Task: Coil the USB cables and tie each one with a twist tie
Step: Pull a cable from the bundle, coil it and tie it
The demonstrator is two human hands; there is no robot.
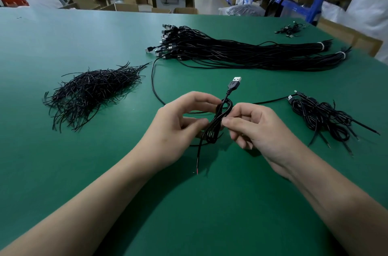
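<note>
The green table (pixel 63 46) fills the view. At one o'clock from the centre lies a long bundle of uncoiled cables (pixel 241 54), black, banded white at its far end. At nine o'clock sits a loose heap of twist ties (pixel 90 92); at three o'clock, a small pile of tied coils (pixel 321 117). At the centre, the left hand (pixel 176 130) and right hand (pixel 258 127) both pinch a thin black coiled cable (pixel 214 127), folded into narrow loops. Its silver-tipped USB plug (pixel 235 83) points to twelve o'clock; its bare tail (pixel 198 159) hangs toward six.
</note>
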